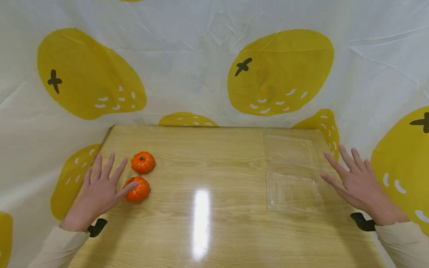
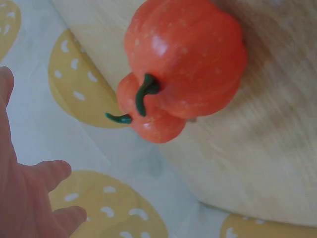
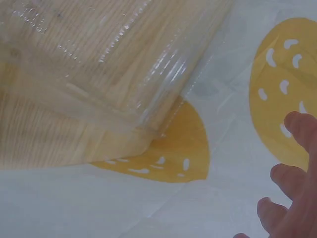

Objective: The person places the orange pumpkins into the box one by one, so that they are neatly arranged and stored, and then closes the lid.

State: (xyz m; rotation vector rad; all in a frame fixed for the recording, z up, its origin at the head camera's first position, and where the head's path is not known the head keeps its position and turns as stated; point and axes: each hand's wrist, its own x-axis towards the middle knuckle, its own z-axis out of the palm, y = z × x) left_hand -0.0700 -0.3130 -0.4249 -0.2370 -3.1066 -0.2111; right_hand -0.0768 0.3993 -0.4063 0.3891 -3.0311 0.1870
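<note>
In the head view, the bench (image 1: pixel 214 156) is pale, wood-grained and lit by 1 bright streak of glare near its middle. At its left side sit 2 small orange pumpkins: the far pumpkin (image 1: pixel 143 163) shows its green stem on top, and the near pumpkin (image 1: pixel 140 192) is just beside it, towards the bench's near edge. The left hand (image 1: pixel 97 195) is over the bench's left edge, its fingers spread and released; its thumb overlaps the near pumpkin, though I cannot tell here whether they touch. Towards the bench's right side lies a clear plastic container (image 1: pixel 291 168), laid open in 2 shallow halves. The right hand (image 1: pixel 360 182) is beyond the container, at the bench's right edge, its fingers also spread and released. Behind the bench and along its sides hangs a white cloth (image 1: pixel 187 74) printed with yellow fruit.

In the left wrist view, the 2 pumpkins sit near the bench's edge, the larger-looking pumpkin partly hiding the other; the left hand's visible fingers are off the bench's edge, parted and clear of them.

In the right wrist view, the container's ridged corner reaches the bench's corner. The right hand's visible fingers are outside the bench's edge, parted and apart from the plastic.
</note>
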